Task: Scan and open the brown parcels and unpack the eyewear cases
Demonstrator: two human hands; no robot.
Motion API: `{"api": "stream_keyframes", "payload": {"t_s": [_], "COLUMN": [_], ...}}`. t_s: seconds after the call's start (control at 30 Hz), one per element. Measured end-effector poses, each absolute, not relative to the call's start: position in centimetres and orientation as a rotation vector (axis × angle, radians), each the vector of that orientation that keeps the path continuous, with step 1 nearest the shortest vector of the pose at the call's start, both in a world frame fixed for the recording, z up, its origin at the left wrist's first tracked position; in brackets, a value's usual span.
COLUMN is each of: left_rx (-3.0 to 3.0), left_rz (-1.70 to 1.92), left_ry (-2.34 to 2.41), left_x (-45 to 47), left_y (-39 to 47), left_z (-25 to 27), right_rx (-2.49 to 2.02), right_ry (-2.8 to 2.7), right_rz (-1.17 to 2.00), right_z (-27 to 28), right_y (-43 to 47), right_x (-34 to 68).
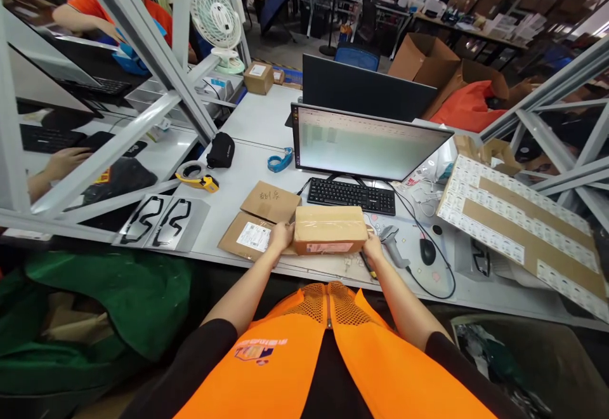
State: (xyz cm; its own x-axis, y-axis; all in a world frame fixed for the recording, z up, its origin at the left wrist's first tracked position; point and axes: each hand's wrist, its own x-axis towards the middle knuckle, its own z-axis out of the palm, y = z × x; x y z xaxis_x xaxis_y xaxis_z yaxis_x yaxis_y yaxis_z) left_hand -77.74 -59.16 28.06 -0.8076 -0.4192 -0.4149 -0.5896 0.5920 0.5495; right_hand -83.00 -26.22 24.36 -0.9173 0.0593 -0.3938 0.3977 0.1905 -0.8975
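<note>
A taped brown cardboard box [329,225] is between my hands, over the front of the desk. My left hand [281,236] grips its left end and my right hand [373,247] its right end; the fingers are partly hidden. By my right hand shows a dark, thin tool with a yellow end [370,266]; I cannot tell whether it is held or lying there. A flattened carton [259,219] with a white label lies beside my left hand. A grey barcode scanner [394,247] rests just right of my right hand.
Behind the box stand a keyboard [351,195] and a monitor [364,146]. A tape dispenser [197,176] and a blue tape cutter [280,160] lie at the left. A mouse [427,251] and a large label-covered board [521,232] are right. Metal frame bars [143,133] edge the left side.
</note>
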Motion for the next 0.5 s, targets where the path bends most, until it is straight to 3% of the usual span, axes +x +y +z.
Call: {"api": "stream_keyframes", "payload": {"t_s": [0.5], "left_rx": [-0.758], "left_rz": [1.103], "left_ry": [2.608], "left_x": [-78.7], "left_y": [-59.3], "left_z": [30.1], "right_rx": [0.416], "right_ry": [2.303], "right_rz": [-1.668], "right_z": [28.2], "right_y": [-25.9], "right_x": [-84.1]}}
